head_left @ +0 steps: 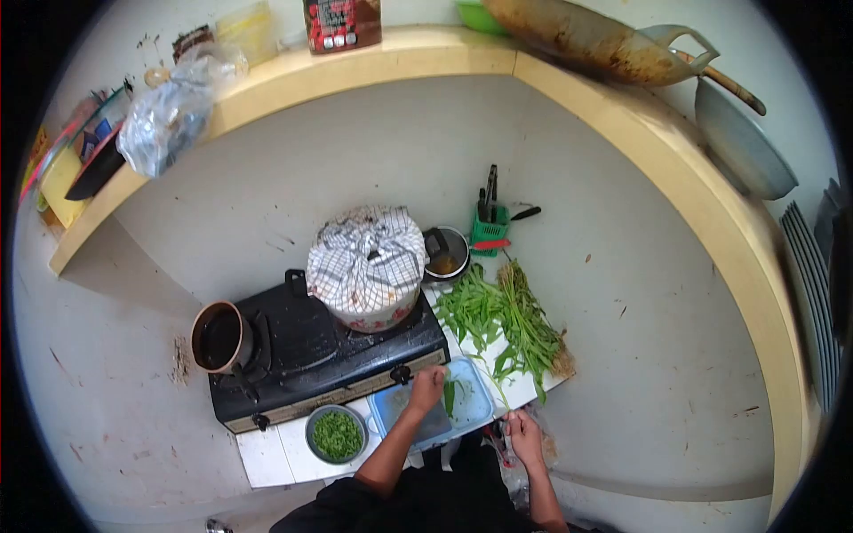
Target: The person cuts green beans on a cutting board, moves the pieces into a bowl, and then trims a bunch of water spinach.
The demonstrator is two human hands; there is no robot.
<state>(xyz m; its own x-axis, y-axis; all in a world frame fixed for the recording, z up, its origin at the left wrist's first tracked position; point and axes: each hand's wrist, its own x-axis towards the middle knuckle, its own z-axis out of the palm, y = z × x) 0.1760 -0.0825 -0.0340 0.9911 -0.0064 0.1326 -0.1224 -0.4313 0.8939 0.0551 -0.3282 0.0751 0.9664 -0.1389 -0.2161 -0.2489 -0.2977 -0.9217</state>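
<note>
surface [290, 455]: smooth white tile. along its front edge, tray [481, 398]: smooth blue plastic. stove [298, 322]: glossy black. pot cover [369, 249]: matt checked cloth. near the back edge, basket [490, 231]: green plastic. shelf-top wok [569, 40]: stained metal.

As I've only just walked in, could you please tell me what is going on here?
Someone is handling leafy greens, many of them lying on the counter. The left hand is over a blue tray, the right hand at a thin stem beside it. A bowl of small green pieces stands before the stove.
</note>
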